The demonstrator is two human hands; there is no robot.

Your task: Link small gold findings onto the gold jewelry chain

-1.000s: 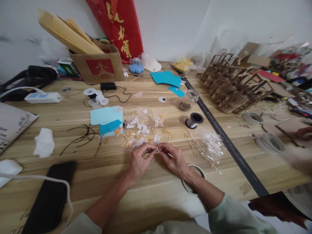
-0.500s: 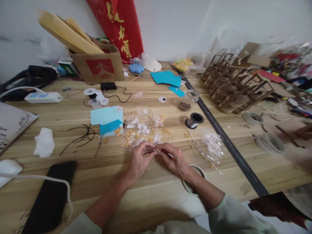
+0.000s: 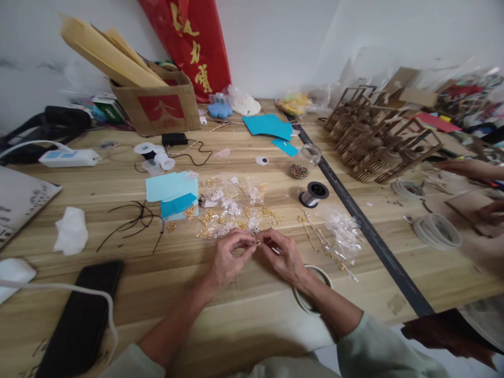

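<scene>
Two hands (image 3: 230,257) pinching trinket (image 3: 257,243), bag (image 3: 210,50) lettered 力寶

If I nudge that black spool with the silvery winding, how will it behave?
The black spool would probably slide upright, since it stands on one flat end. Tipped over, it would likely roll on its round rims.

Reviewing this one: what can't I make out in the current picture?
All in the head view:
- Small piece between the left hand and right hand: too small, partly covered by fingertips.
- Pale ring: partly hidden by the right forearm.
- Dark phone: crossed by a white cable, cut off by the bottom edge.
- Co-worker's hand: cut off by the right edge.
</scene>
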